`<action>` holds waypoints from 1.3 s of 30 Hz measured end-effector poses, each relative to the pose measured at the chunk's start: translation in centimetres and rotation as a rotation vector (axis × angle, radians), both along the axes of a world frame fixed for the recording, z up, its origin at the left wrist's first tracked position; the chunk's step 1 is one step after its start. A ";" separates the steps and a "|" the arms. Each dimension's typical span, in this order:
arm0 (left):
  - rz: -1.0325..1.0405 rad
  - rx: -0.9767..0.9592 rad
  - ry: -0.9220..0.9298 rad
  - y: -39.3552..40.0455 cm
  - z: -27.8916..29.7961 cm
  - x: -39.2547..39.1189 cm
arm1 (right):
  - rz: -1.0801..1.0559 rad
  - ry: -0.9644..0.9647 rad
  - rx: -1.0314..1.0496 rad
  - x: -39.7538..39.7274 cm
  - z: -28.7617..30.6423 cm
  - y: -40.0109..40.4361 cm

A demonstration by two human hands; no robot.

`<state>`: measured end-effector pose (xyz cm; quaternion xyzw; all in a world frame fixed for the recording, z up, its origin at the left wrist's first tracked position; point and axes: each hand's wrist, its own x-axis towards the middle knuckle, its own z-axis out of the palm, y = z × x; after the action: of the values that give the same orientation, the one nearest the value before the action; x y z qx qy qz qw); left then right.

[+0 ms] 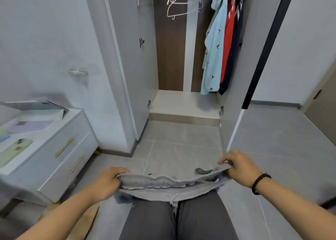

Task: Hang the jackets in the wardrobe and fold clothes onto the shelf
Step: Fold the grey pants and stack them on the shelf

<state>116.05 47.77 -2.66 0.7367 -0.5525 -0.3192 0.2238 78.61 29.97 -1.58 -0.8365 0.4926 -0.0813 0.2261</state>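
A home bedroom: an open wardrobe (185,57) with hung jackets (216,45) and bare hangers (179,3), a drawer chest (60,148) beside it, grey tiled floor (181,145).

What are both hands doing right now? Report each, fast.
Left hand: grips the left end of the grey garment.
Right hand: grips its right end.

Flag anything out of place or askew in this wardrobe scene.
One empty white hanger hangs tilted among the others. A dark smudge marks the grey garment that the left hand and right hand grip.
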 end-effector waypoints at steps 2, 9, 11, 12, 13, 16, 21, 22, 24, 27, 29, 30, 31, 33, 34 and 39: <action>0.041 -0.034 -0.001 0.9 -1.3 -0.9 | -0.100 -0.176 0.077 0.1 -2.2 1.4; -0.083 -0.124 -0.221 3.3 -1.8 -2.1 | 0.007 -0.214 -0.134 -0.1 -5.4 4.7; -0.099 -0.177 -0.237 3.6 -1.6 -2.0 | 0.083 -0.164 -0.216 -0.4 -5.4 5.0; -0.079 -0.210 -0.222 3.7 -1.5 -1.8 | 0.115 -0.145 -0.255 -0.6 -5.3 4.9; -0.040 -0.251 -0.189 3.6 -1.4 -1.5 | 0.145 -0.144 -0.292 -0.9 -5.2 4.7; 0.058 -0.371 -0.153 3.3 -1.1 -0.5 | 0.186 -0.154 -0.337 -1.8 -3.6 3.4; -0.197 -0.337 -0.376 3.0 -0.2 0.4 | 0.346 0.015 -0.269 -2.7 -0.9 0.6; -0.247 -0.302 -0.400 3.1 -0.2 0.3 | 0.372 0.066 -0.209 -2.9 -0.7 0.3; -0.289 -0.203 -0.391 3.1 -0.4 -0.2 | 0.428 0.181 -0.115 -2.8 -0.5 0.0; -0.357 -0.112 -0.378 3.3 -0.6 -1.0 | 0.480 0.360 -0.045 -1.9 -1.6 1.0; -0.425 -0.040 -0.439 3.6 -0.8 -0.9 | 0.517 0.414 -0.047 -1.5 -2.8 2.2; -0.455 -0.001 -0.487 3.6 -1.0 -0.6 | 0.547 0.425 -0.074 -1.4 -3.4 2.8; -0.481 0.030 -0.539 3.5 -1.1 -0.2 | 0.556 0.442 -0.091 -1.4 -3.9 3.4; -0.515 0.042 -0.588 3.2 -1.3 0.6 | 0.556 0.468 -0.141 -1.8 -4.6 3.7; -0.529 0.014 -0.595 2.8 -1.3 1.0 | 0.547 0.464 -0.153 -1.9 -4.5 3.5; -0.431 -0.140 -0.607 0.5 1.0 3.2 | 0.319 0.275 -0.149 -2.1 -0.9 -1.0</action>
<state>119.28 48.26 -1.66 0.6476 -0.7565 -0.0874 0.0274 76.48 28.99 -2.46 -0.9214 0.3727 0.0341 0.1045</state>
